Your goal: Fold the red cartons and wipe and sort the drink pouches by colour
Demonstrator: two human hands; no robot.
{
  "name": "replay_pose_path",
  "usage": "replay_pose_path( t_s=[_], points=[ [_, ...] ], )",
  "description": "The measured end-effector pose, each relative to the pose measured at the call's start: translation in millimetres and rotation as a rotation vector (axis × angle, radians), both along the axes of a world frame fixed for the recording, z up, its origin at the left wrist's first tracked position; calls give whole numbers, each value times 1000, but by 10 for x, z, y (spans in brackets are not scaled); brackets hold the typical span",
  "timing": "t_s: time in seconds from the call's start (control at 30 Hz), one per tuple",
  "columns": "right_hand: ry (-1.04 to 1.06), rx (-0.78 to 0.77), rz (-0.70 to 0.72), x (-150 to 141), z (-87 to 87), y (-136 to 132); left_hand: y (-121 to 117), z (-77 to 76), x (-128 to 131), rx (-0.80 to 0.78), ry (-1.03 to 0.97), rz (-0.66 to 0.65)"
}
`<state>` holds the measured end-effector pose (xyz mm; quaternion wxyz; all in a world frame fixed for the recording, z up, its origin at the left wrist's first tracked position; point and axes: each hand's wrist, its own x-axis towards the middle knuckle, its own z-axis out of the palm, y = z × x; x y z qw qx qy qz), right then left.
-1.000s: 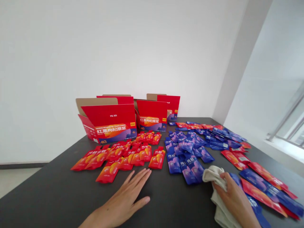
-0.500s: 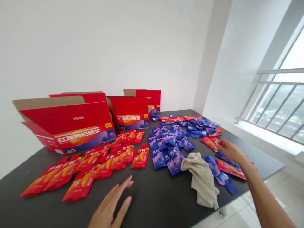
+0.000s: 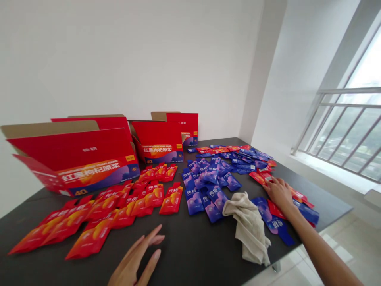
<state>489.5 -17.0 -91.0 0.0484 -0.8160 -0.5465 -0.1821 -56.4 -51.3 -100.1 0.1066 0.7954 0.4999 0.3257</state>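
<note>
My left hand (image 3: 136,258) hovers low over the dark table, fingers apart and holding nothing. Ahead of it lie several red pouches (image 3: 172,199) with orange fruit prints. My right hand (image 3: 279,194) reaches to the right side, its spread fingers resting on a heap of red and blue pouches; part of the red pouch (image 3: 257,178) beside its fingertips stays visible. Under and around the wrist are a blue pouch (image 3: 272,218) and more red ones. A crumpled beige cloth (image 3: 248,230) lies left of my right forearm. Several blue pouches (image 3: 218,198) form a pile in the middle.
Open red cartons, including a large one (image 3: 92,155) and a smaller one (image 3: 160,139), stand along the wall at the back left. Mixed red and blue pouches (image 3: 245,161) lie at the far right. The dark tabletop (image 3: 196,250) ends at a front-right edge; a metal railing (image 3: 342,119) is beyond.
My right hand has come down and spread over the red and blue pouches. My left hand has barely moved. The view has shifted slightly to the right.
</note>
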Motion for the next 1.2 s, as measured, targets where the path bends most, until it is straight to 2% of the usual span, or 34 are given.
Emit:
replay_pose_path(
  t_s=[0.13, 0.3, 0.53, 0.67, 0.77, 0.83, 0.93, 0.97, 1.0, 1.07, 1.1, 1.13, 1.2],
  points=[
    [-64, 25, 11, -65, 65, -14, -9, 53, 31, -19, -15, 12],
    [-111, 61, -2, -42, 250, -66, -21, 139, 83, -1, -43, 16],
    [-51, 125, -125, 133, 531, -14, -44, 147, 132, -32, -66, 58],
    [61, 182, -206, 206, 768, 86, -35, 177, 194, -123, -134, 57],
    [116, 254, -156, 135, 1019, 66, -56, 200, 252, -209, -271, 58],
    [141, 295, -59, -43, 1185, -45, -102, 218, 317, -293, -440, 52],
    [191, 308, 185, -566, 1357, -362, -220, 298, 487, -534, -833, -51],
    [210, 314, 305, -799, 1383, -493, -266, 348, 561, -663, -966, -126],
    [231, 380, 521, -1047, 1391, -626, -311, 406, 640, -819, -1075, -224],
    [178, 494, 929, -1544, 1353, -868, -395, 530, 798, -1182, -1177, -438],
    [157, 519, 1083, -1770, 1309, -965, -434, 579, 871, -1341, -1200, -540],
    [154, 521, 1199, -1968, 1253, -1040, -471, 609, 936, -1472, -1211, -627],
    [152, 511, 1403, -2256, 1117, -1125, -542, 597, 1041, -1622, -1229, -727]
  ],
)
